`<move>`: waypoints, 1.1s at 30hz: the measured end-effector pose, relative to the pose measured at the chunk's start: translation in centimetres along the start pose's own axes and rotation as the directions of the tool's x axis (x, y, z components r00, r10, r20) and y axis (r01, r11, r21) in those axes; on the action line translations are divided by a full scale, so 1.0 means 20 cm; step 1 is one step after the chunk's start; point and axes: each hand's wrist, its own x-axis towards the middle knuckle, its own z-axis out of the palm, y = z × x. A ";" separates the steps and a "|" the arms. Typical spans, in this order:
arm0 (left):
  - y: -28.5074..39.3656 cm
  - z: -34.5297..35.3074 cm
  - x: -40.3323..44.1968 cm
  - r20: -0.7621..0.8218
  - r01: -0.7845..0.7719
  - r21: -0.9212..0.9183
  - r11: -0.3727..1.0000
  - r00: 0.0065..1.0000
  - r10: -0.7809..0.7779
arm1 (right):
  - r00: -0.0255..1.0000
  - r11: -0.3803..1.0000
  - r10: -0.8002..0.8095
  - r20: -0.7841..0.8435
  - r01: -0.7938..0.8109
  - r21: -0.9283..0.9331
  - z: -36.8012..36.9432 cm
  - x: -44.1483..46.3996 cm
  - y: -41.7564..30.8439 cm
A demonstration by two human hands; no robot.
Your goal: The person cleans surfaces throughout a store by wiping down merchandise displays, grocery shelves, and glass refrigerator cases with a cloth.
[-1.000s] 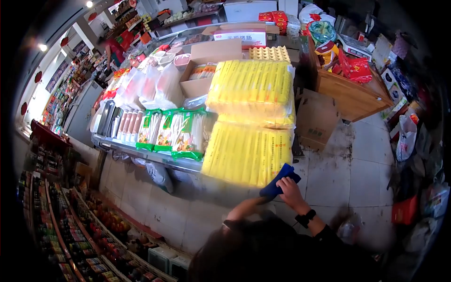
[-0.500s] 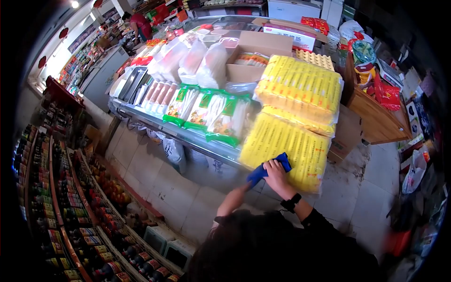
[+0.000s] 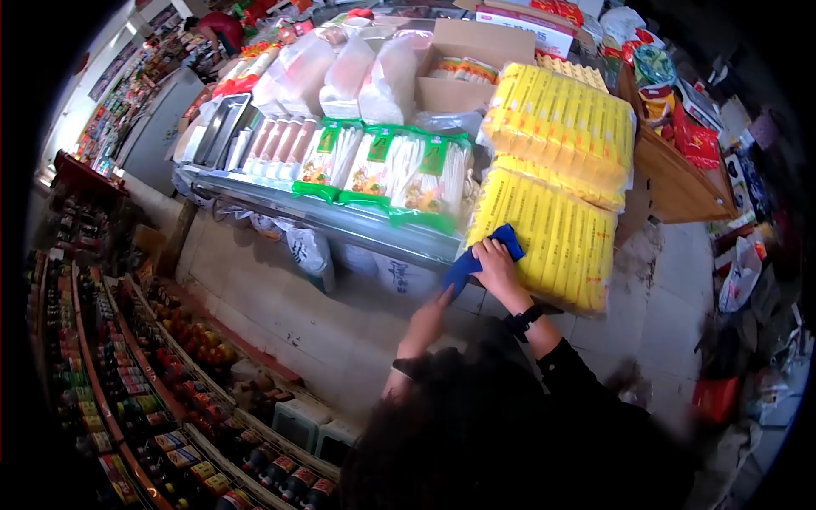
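A blue cloth stretches between my two hands at the near left corner of a stack of yellow plastic-wrapped packs. My right hand, with a dark watch on the wrist, is closed on the upper part of the cloth, over the lowest yellow pack. Lower and further left, my left hand grips the cloth's tail in front of the glass counter edge. Green-and-white noodle-like packs lie on the counter left of the yellow stack. My head and dark sleeves hide the area below.
White plastic bags and an open cardboard box stand behind the packs. Shelves of bottles curve along the lower left. A wooden cabinet is at the right. A person in red bends over at the far left.
The whole view has shifted, so the counter appears higher. My hands and the blue cloth have moved a little left relative to the yellow packs. The person in red has bent lower.
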 end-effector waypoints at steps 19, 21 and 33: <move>-0.06 -0.26 0.06 0.066 0.322 -0.208 0.924 0.947 -0.315 | 0.987 0.992 -0.124 0.102 0.126 -0.011 0.18 0.27 -0.06; -0.08 -0.29 0.05 0.063 0.373 -0.177 0.911 0.928 -0.368 | 0.979 0.989 -0.117 0.167 0.100 0.105 0.21 0.33 -0.11; -0.23 -0.44 -0.24 -0.075 0.573 -0.428 0.699 0.749 -0.659 | 0.844 0.893 -0.258 0.470 0.022 0.450 0.38 0.52 -0.54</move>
